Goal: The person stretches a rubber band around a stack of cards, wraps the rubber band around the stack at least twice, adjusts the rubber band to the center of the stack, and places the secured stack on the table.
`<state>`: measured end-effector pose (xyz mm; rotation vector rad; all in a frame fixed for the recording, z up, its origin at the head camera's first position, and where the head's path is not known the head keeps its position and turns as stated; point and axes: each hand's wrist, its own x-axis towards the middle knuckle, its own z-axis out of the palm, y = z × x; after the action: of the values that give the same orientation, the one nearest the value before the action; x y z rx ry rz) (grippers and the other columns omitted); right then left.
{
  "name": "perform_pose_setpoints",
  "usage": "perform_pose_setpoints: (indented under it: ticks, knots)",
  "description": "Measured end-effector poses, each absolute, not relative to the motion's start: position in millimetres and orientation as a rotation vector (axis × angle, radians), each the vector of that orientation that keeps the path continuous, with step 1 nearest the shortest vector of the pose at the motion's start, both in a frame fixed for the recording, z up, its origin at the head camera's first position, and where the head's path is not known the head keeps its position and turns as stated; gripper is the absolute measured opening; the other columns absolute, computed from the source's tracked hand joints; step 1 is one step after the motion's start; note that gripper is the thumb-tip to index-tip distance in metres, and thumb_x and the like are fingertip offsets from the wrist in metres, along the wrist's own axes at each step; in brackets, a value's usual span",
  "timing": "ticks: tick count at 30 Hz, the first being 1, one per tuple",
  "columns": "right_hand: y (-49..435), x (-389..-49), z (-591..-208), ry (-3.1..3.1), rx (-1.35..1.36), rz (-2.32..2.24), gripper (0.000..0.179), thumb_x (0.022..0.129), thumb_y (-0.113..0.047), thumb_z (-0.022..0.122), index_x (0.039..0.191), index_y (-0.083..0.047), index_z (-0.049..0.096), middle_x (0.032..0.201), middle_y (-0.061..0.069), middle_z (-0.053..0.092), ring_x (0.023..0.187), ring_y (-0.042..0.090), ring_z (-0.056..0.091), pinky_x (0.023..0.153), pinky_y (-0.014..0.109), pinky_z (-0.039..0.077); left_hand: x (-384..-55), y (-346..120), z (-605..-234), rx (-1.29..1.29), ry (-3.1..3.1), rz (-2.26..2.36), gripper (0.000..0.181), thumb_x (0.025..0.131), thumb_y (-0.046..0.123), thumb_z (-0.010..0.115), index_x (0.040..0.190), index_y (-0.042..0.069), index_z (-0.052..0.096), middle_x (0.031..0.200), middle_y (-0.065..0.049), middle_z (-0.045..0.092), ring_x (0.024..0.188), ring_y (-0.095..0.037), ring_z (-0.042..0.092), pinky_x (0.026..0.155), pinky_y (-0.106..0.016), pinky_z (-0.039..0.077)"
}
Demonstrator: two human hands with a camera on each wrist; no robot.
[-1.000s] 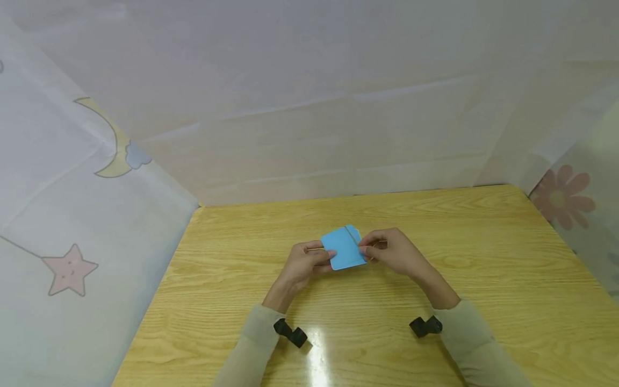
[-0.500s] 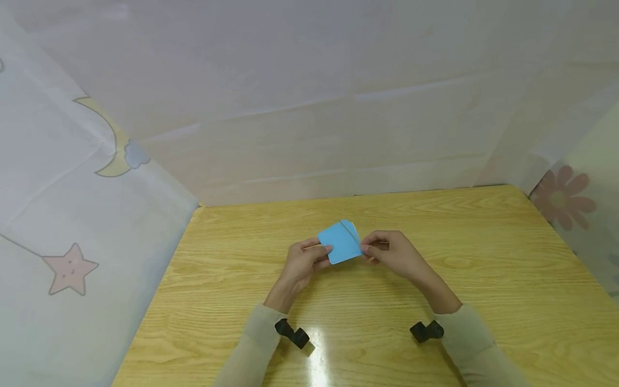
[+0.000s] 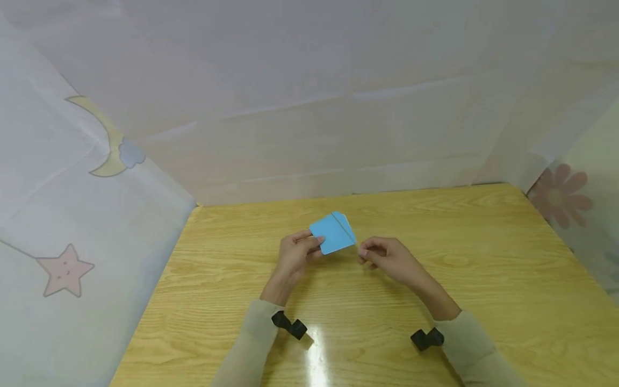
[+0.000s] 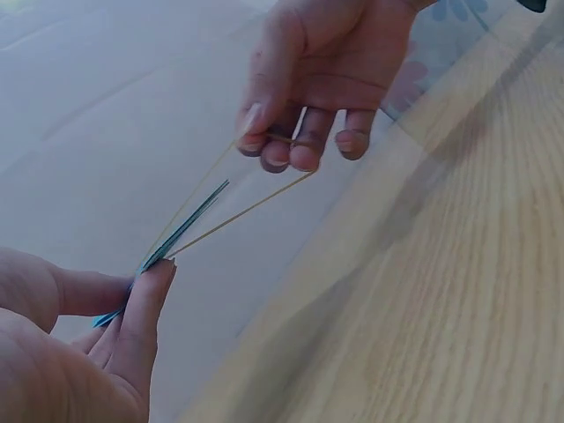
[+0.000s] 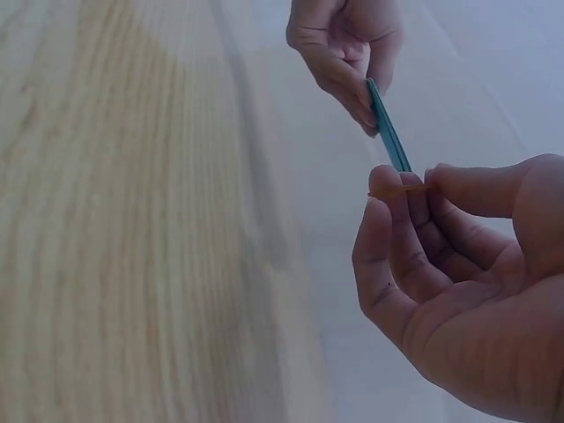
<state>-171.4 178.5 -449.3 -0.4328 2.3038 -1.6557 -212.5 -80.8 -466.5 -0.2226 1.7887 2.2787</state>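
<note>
Specimen: a thin stack of blue cards (image 3: pixel 333 235), held by hand over the wooden table (image 3: pixel 435 226), nearer the table's far edge than its near edge, and closer to the far left corner than to the far right one. Upper face plain, light blue, matte; outline roughly square, visible corners rounded. At the far right part the layers sit slightly out of line, with a pale rim along the edge. A thin brownish line, the rubber band, crosses the face slantwise near the right side, from the far edge toward the near right corner. Seen edge-on from both wrists, the stack reads darker teal and tilted, its layers visible as fine parallel lines; layer count not readable.

Rubber band (image 4: pixel 242 213): narrow, yellow-brown; two strands diverge from the stack, drawn taut into a long loop.

Left hand (image 3: pixel 294 253): grasping the stack at its left end, thumb on the upper face, fingers beneath.

Right hand (image 3: pixel 396 262): just beside the stack's right corner; thumb and bent fingers grasp the far end of the loop, which spans between the fingertips.
</note>
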Motion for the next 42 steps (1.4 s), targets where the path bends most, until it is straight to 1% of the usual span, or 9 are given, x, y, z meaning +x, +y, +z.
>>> perform_pose_setpoints:
  ticks: [13,20,24,27,31,34,37,40,42]
  knots:
    - [172,-161,-461,2.221,-0.429,-1.725,0.032,0.113,-0.020,0.050,0.121,0.008,0.062,0.112,0.020,0.070,0.108,0.036,0.070,0.090,0.043,0.063,-220,-85,-457,-0.300,1.796,2.348,0.036,0.095,0.001,0.075,0.130,-0.006,0.070,0.104,-0.014,0.078,0.083,-0.016,0.078,0.074,-0.024,0.068]
    - [171,-157,-468,2.141,-0.389,-1.898,0.037,0.113,-0.026,0.050,0.111,0.007,0.064,0.110,0.014,0.071,0.103,0.015,0.070,0.094,0.042,0.063,-223,-80,-452,-0.321,1.775,2.382,0.041,0.093,-0.002,0.076,0.132,-0.009,0.067,0.102,-0.014,0.076,0.082,-0.014,0.077,0.069,-0.019,0.066]
    - [170,-154,-476,1.827,-0.520,-2.139,0.033,0.114,-0.024,0.046,0.102,-0.001,0.066,0.112,0.003,0.074,0.111,0.014,0.070,0.102,0.040,0.062,-223,-75,-454,-0.349,1.773,2.391,0.039,0.093,-0.002,0.076,0.131,-0.009,0.068,0.104,-0.015,0.077,0.082,-0.014,0.078,0.069,-0.019,0.066]
    - [167,-153,-482,1.472,-0.671,-2.313,0.036,0.116,-0.015,0.039,0.106,-0.006,0.072,0.116,0.000,0.076,0.117,0.016,0.070,0.107,0.039,0.060,-222,-71,-454,-0.362,1.765,2.404,0.038,0.092,-0.002,0.077,0.129,-0.009,0.069,0.103,-0.015,0.078,0.080,-0.013,0.078,0.069,-0.019,0.066]
    - [160,-152,-489,1.002,-0.758,-2.482,0.048,0.114,-0.002,0.028,0.128,-0.011,0.073,0.126,0.003,0.076,0.120,0.018,0.070,0.114,0.041,0.057,-219,-63,-449,-0.388,1.730,2.437,0.036,0.092,-0.004,0.076,0.127,-0.010,0.070,0.096,-0.012,0.079,0.077,-0.013,0.078,0.067,-0.019,0.066]
    - [153,-148,-491,0.772,-0.709,-2.575,0.050,0.115,-0.003,0.027,0.147,-0.018,0.062,0.133,0.000,0.074,0.112,0.015,0.072,0.113,0.040,0.057,-216,-55,-443,-0.403,1.707,2.459,0.034,0.092,-0.005,0.075,0.125,-0.011,0.071,0.093,-0.011,0.078,0.077,-0.014,0.078,0.067,-0.019,0.066]
    - [143,-143,-488,0.669,-0.605,-2.658,0.052,0.117,-0.011,0.028,0.165,-0.031,0.035,0.141,-0.005,0.070,0.095,0.008,0.071,0.107,0.033,0.060,-214,-47,-440,-0.410,1.706,2.478,0.033,0.092,-0.005,0.075,0.124,-0.011,0.071,0.095,-0.012,0.079,0.078,-0.014,0.078,0.069,-0.021,0.067]
    - [130,-138,-481,0.673,-0.432,-2.723,0.058,0.117,-0.026,0.028,0.169,-0.043,0.007,0.149,-0.012,0.064,0.081,0.002,0.064,0.096,0.025,0.062,-213,-41,-440,-0.414,1.733,2.503,0.031,0.092,-0.003,0.076,0.122,-0.010,0.072,0.096,-0.013,0.078,0.078,-0.015,0.078,0.070,-0.022,0.067]
    - [121,-137,-476,0.685,-0.286,-2.745,0.061,0.116,-0.035,0.031,0.168,-0.047,0.001,0.152,-0.014,0.061,0.074,-0.001,0.062,0.089,0.021,0.063,-212,-38,-440,-0.410,1.765,2.518,0.028,0.093,-0.003,0.075,0.120,-0.010,0.073,0.095,-0.013,0.078,0.077,-0.015,0.077,0.070,-0.022,0.067]
